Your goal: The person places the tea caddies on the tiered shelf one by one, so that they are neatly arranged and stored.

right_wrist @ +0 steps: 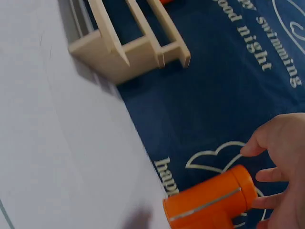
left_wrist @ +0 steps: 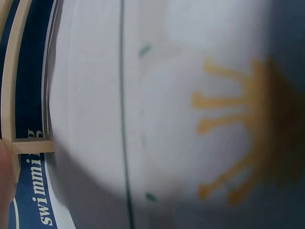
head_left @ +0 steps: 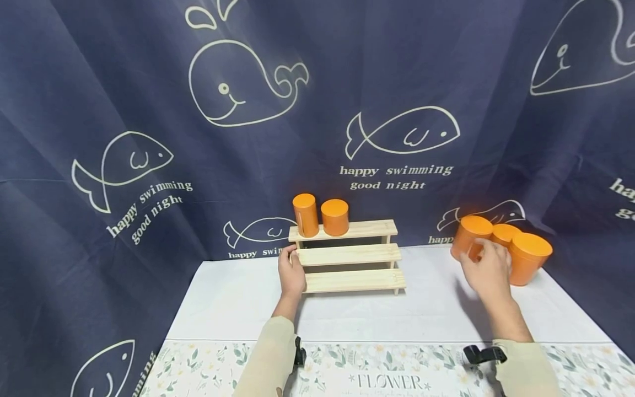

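A three-tier wooden display rack stands on the white table cover, against the dark blue cloth. My left hand holds the rack's left end; the left wrist view shows only a bit of it at the edge. On the top tier are a slim orange canister and a wider orange canister. To the right, my right hand reaches at three more orange canisters. Its parted fingers are by the lid end of the leftmost canister, not closed round it. Behind the hand are a partly hidden canister and a large one.
Behind the table hangs a dark blue cloth printed with whales, fish and lettering. A floral strip with the word FLOWER runs along the table's near edge. Each wrist wears a black strap, the right strap lying over the sleeve's end.
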A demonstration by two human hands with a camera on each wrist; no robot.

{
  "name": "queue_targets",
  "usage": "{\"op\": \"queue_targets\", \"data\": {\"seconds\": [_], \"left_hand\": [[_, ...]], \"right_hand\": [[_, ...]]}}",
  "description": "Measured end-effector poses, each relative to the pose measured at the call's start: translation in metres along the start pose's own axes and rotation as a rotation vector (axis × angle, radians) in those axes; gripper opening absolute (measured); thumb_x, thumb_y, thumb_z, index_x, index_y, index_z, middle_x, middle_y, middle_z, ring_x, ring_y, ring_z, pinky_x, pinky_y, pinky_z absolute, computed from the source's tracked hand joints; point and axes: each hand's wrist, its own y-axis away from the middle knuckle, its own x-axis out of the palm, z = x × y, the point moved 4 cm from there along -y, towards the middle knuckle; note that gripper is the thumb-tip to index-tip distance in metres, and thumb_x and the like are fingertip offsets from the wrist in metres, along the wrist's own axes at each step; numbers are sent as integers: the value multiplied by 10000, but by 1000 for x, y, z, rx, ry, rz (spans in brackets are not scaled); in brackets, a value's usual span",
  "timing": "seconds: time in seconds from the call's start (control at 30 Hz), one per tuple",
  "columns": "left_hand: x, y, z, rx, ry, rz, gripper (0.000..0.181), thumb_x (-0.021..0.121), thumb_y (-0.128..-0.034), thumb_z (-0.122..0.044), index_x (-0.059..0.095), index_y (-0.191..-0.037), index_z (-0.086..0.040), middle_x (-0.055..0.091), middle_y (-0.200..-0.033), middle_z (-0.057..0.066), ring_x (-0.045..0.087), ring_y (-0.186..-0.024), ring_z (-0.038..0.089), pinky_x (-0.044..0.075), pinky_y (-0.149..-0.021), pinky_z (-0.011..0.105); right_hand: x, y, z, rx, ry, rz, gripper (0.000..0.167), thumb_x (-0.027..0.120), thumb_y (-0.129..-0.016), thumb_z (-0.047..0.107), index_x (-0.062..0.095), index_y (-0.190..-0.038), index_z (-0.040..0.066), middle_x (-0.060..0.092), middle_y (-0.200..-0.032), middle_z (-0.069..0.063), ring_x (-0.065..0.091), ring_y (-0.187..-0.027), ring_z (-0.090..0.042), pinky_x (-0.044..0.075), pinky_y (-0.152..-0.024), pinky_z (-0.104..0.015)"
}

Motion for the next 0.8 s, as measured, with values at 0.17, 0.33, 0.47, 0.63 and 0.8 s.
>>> {"op": "queue_targets", "data": {"seconds": [0.17,0.33,0.47,0.63,0.8], "left_hand": [[-1,0,1,6,-10,-9,257,441,-1091,-36,622,-1255,44,598,-1330,254,507,-1441,396,370,-1251,550],[0,-2,3,3,-24,-9,263,436,-1094,-35,616,-1266,47,597,-1329,247,507,-1443,394,369,-1253,549],[0,-3,4,-5,-28,-6,258,438,-1101,-55,626,-1263,16,598,-1341,235,502,-1456,380,367,-1261,533],[1,-2,4,-8,-16,-1,258,440,-1099,-53,629,-1260,17,597,-1348,240,492,-1472,379,360,-1268,529],[2,-2,5,-9,-28,-2,252,440,-1097,-45,628,-1254,12,595,-1352,237,488,-1472,386,359,-1266,540]], "right_hand": [[0,-2,-10,6,68,28,578,623,-973,202,479,-1409,-148,408,-1407,-440,274,-1391,-628,228,-1155,-723],[3,-3,-20,11,106,64,579,631,-958,167,470,-1397,-175,389,-1410,-477,305,-1335,-661,260,-1115,-727],[5,-2,-28,25,132,82,574,645,-905,109,468,-1376,-169,398,-1382,-481,337,-1289,-665,303,-1076,-727],[4,0,-37,40,133,78,596,656,-840,29,458,-1368,-163,400,-1345,-476,357,-1248,-653,332,-1040,-735],[0,1,-40,31,123,77,645,719,-805,-15,463,-1376,-174,471,-1308,-461,405,-1184,-631,343,-1048,-728]]}}
